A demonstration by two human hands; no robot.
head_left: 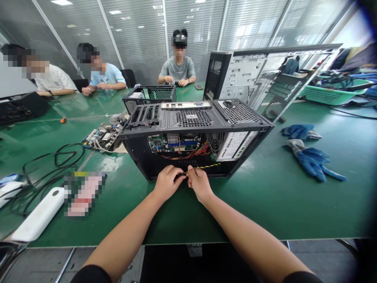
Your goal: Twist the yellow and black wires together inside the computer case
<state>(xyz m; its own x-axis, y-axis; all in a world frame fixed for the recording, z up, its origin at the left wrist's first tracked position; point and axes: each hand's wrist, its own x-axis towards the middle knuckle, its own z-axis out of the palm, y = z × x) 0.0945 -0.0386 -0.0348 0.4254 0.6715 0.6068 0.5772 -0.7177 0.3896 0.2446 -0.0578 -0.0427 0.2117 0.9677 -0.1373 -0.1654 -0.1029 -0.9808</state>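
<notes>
blue gloves (312,155) | loose motherboard (103,137) | green basket (330,94) | black cables (44,169)

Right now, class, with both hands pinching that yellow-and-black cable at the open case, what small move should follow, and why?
Probably ease the cable gently outward: the left hand and right hand already grip its end at the computer case opening, and it runs back inside.

Yellow-black cable (206,166), green table (265,196)
</notes>
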